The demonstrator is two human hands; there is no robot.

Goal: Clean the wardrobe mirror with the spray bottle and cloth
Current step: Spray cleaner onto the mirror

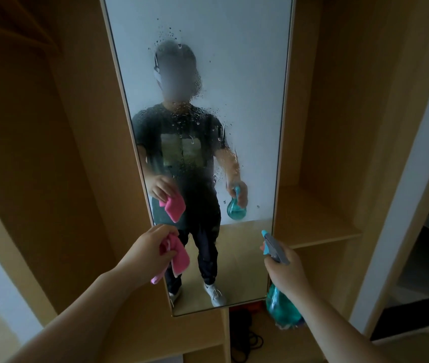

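Note:
The tall wardrobe mirror (247, 74) fills the middle of the view, its upper and middle glass wet with spray droplets and mist. My left hand (153, 247) holds a crumpled pink cloth (179, 254) just in front of the mirror's lower left edge. My right hand (286, 268) grips the neck of a teal spray bottle (281, 305), whose grey and blue nozzle points at the lower right of the glass. The reflection shows a person holding the same cloth and bottle.
Light wooden wardrobe panels (64, 153) flank the mirror. An open shelf (318, 226) sits to the right. Dark cables (247, 341) lie in the compartment under the mirror. A white door frame (402, 205) stands at far right.

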